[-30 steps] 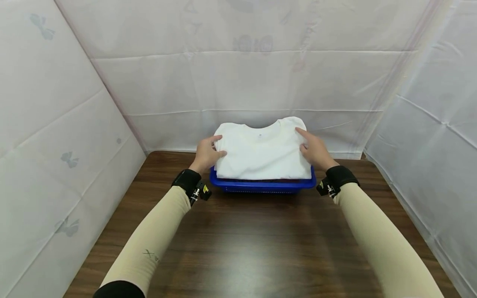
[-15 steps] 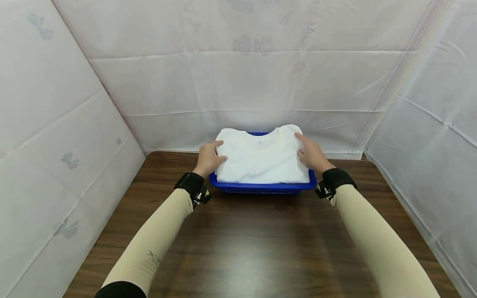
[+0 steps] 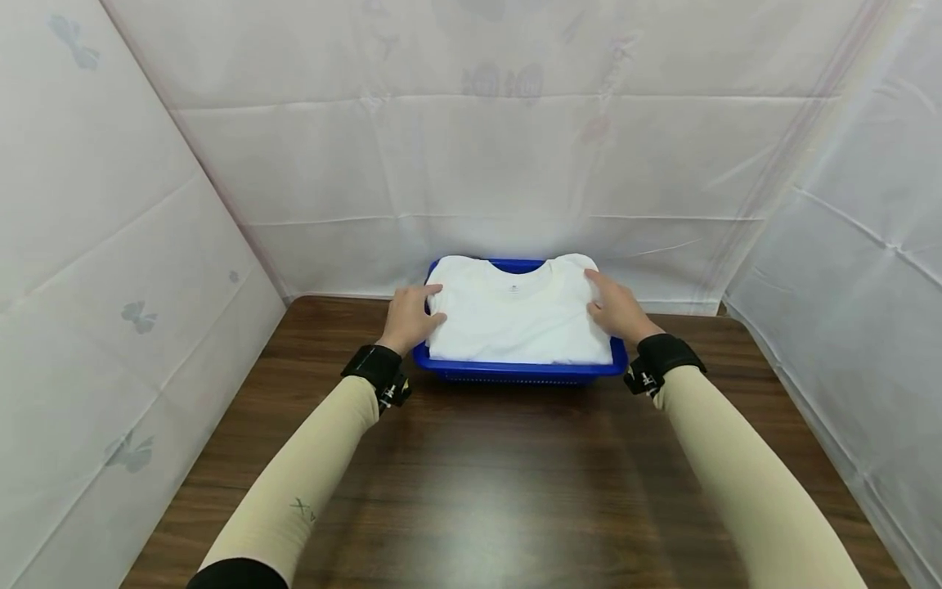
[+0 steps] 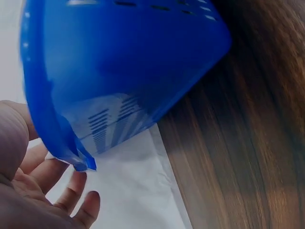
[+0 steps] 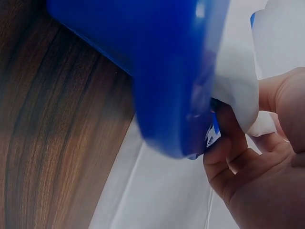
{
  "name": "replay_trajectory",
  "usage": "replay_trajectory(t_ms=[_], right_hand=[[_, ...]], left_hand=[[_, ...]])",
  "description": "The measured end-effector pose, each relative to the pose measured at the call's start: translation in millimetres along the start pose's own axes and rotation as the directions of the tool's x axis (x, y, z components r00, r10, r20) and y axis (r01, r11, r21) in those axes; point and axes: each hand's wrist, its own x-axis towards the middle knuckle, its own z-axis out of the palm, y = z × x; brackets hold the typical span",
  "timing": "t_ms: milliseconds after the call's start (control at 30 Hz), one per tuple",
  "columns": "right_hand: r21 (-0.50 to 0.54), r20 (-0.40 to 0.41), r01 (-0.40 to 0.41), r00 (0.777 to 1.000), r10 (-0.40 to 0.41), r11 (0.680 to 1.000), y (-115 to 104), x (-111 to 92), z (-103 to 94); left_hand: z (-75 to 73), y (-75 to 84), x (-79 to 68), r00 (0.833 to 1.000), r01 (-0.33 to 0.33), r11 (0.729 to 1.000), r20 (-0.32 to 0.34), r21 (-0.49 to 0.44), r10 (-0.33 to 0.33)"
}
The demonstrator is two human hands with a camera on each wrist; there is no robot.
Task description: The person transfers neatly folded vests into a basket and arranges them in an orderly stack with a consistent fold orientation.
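Note:
A folded white T-shirt (image 3: 515,323) lies in the blue plastic basket (image 3: 515,374), its round collar and small neck mark toward the far rim. At the shirt's left edge, my left hand (image 3: 409,317) has its thumb and index finger over the fabric. My right hand (image 3: 620,307) grips the opposite edge. In the right wrist view a fold of the T-shirt (image 5: 238,86) sits between thumb and fingers, beside the basket wall (image 5: 167,86). The left wrist view has the left hand's fingers (image 4: 74,191) just below the basket rim (image 4: 35,90); the rim hides most of the shirt there.
The basket stands on a dark brown wooden table (image 3: 471,483), close to its far edge. White sheeting (image 3: 471,164) hangs behind the table and along both sides. Each wrist carries a black strap (image 3: 374,364) with a small camera.
Both hands have lowered the T-shirt into the basket. It first covered the back rim; now that rim shows behind the collar. In the last half second the hands have barely moved.

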Motion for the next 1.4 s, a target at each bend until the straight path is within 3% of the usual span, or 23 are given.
replay_trajectory(t_ms=[167, 500, 733, 1000, 1167, 1300, 1400], right_hand=[[-0.02, 0.029, -0.015, 0.999, 0.015, 1.0, 0, 0, -0.2], [-0.081, 0.066, -0.051, 0.996, 0.057, 0.995, 4, -7, 4.1], [-0.112, 0.075, -0.02, 0.997, 0.028, 0.993, 11, -16, 6.6], [-0.18, 0.071, 0.045, 0.997, -0.032, 0.983, 15, -22, 7.7], [-0.188, 0.062, 0.038, 0.998, -0.027, 0.981, 18, -25, 8.9], [-0.093, 0.022, 0.056, 0.998, -0.055, 0.994, 19, -32, 10.8], [-0.021, -0.055, 0.109, 0.992, -0.11, 0.994, 22, -42, 12.2]], left_hand=[[3.1, -5.7, -1.5, 1.0, -0.002, 0.999, 0.02, 0.037, 0.001], [13.4, -8.7, -9.7, 0.993, -0.103, 0.992, 0.057, 0.067, 0.099], [19.7, -9.9, -11.9, 0.99, -0.135, 0.98, 0.061, 0.145, 0.128], [22.4, -4.1, -15.9, 0.983, -0.142, 0.974, 0.142, 0.178, 0.118], [24.4, -6.0, -15.9, 0.979, -0.165, 0.98, 0.137, 0.114, 0.149], [26.3, -20.8, -17.5, 0.978, -0.187, 0.982, 0.094, 0.0, 0.187], [23.1, -32.9, -24.9, 0.978, -0.206, 0.977, 0.028, -0.055, 0.208]])
